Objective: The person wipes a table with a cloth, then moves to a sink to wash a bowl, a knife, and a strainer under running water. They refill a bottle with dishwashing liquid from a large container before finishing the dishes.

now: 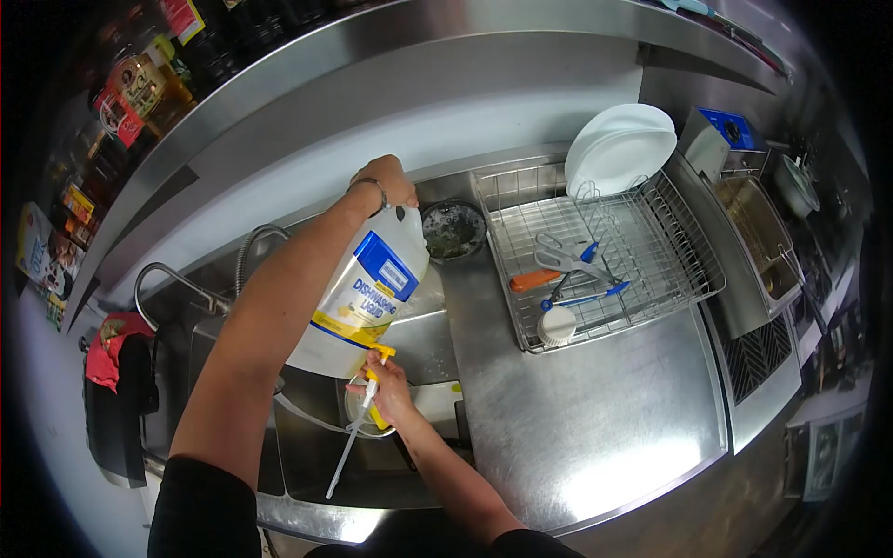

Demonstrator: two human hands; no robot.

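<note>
My left hand (386, 179) is closed around the handle of a large white jug (377, 279) labelled "Dishwashing Liquid", which leans over the sink. The jug's mouth is hidden. Below it, my right hand (393, 391) grips a yellow-and-white pump top (372, 372), whose long thin tube (344, 463) points down and to the left. A pale rounded container (355, 405) is partly visible in the sink beside my right fingers, mostly blocked from view.
A dark bowl of sudsy water (454, 230) stands behind the sink. To the right, a wire rack (642, 246) holds white plates (621, 149), scissors (569, 259) and other utensils; a white ridged cap (557, 326) is at its front edge. A curved faucet (172, 270) rises at left.
</note>
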